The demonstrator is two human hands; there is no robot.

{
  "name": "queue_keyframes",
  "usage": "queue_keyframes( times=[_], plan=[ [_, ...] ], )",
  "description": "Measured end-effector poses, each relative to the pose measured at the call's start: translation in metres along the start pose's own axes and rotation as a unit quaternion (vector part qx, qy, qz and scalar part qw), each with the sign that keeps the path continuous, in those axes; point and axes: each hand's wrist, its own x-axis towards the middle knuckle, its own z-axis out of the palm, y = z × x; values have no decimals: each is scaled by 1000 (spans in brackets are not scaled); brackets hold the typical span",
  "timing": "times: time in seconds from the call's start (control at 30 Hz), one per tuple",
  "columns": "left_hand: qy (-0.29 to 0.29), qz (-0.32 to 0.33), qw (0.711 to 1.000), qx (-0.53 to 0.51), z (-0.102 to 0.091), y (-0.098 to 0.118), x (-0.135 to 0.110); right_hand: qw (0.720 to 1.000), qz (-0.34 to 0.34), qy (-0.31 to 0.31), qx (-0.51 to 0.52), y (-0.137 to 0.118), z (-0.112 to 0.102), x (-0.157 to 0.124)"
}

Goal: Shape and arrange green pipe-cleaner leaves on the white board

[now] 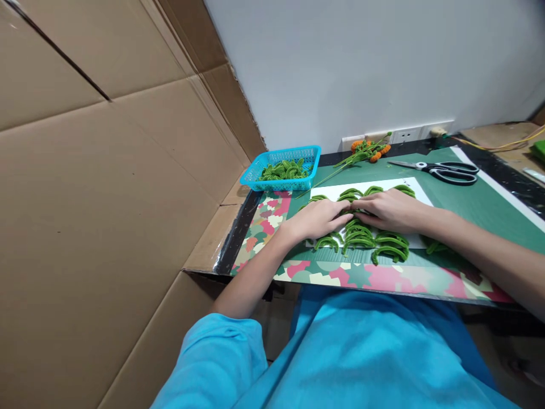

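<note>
Rows of curved green pipe cleaner pieces [359,236] lie on a white sheet [409,184], some reaching past its front edge. Over the middle of these rows my two hands meet, fingertips almost touching. My left hand [320,218] comes in from the left with its thumb and fingers drawn together. From the right, my right hand [389,210] has its thumb and fingers closed in a pinch. A bit of green shows between the fingertips, at a pipe cleaner piece that the fingers mostly hide.
A blue plastic basket [313,170] of green pieces stands at the back left. Behind the sheet lie orange-and-green pipe cleaner stems [366,152]. Black-handled scissors [451,172] rest on the green mat [464,207] at the right. A cardboard wall [140,187] rises on the left.
</note>
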Motion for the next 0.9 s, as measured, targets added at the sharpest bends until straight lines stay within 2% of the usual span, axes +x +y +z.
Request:
queue_keyframes(
  times=[0.63, 0.9],
  plan=[
    [-1, -2, 1000, -7, 1, -1, 0, 1000, 0, 3, -4, 2, 1, 0],
    [-3, -7, 1000, 4, 0, 1, 0, 1000, 1, -11, -4, -1, -5, 0]
  ],
)
